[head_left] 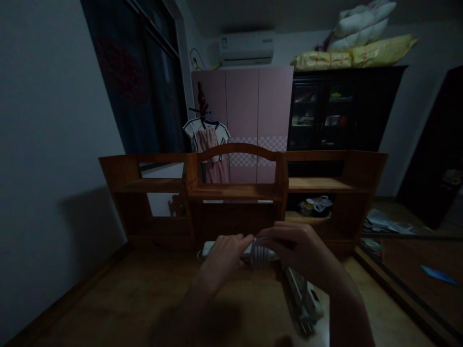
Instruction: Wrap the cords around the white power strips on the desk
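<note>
The bench (126, 299) is brown wood, smooth with a dull sheen, and the shelf unit (235, 191) on it is the same wood. The wound cord (261, 254), the power strip (209, 248) it wraps and the second power strip (302, 296) look like smooth white plastic.

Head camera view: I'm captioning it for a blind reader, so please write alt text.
In a dim room, the left hand and right hand hold a white coiled cable over a wooden desk, beside a white power strip. A wooden shelf unit stands behind.
</note>
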Demonstrator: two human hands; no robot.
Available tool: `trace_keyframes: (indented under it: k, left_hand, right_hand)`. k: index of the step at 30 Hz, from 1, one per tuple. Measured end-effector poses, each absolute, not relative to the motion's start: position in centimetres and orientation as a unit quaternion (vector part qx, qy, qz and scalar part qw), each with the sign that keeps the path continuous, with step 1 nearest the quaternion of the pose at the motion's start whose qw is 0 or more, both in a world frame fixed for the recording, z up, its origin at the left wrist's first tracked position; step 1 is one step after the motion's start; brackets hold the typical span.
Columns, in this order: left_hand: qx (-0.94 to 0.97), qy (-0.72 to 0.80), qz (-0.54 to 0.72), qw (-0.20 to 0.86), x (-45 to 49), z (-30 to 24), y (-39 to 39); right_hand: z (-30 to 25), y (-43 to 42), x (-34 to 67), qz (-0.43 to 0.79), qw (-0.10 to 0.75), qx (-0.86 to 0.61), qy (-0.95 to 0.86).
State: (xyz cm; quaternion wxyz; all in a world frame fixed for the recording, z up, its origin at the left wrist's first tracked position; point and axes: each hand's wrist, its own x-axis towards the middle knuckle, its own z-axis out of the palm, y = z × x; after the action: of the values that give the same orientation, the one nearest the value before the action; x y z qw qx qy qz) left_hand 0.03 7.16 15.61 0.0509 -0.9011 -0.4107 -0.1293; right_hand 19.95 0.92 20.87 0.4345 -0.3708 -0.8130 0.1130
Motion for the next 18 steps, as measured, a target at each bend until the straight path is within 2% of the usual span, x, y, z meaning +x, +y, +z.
trace_keyframes:
  k: [5, 10, 13, 18]
  left_hand:
    - [-0.924, -0.346, -0.154, 0.06, 1.5, 16.8, 3.8]
    - [-0.932, -0.306, -0.164, 0.102, 1.9, 17.9, 1.8]
    - [-0.927, -0.262, -0.199, 0.18, 1.9, 18.1, 1.5]
    - [-0.859, -0.186, -0.361, 0.31, 1.8, 18.9, 1.3]
  right_hand:
    - [20.3, 1.9, 23.3, 0.195, 0.49, -0.381, -0.759]
    - [19.8, 2.8, 25.0, 0.257, 0.48, -0.36, -0.757]
    - [19.4, 3.2, 25.1, 0.302, 0.484, -0.34, -0.748]
    - [18.8, 3.4, 25.5, 0.351, 0.512, -0.292, -0.727]
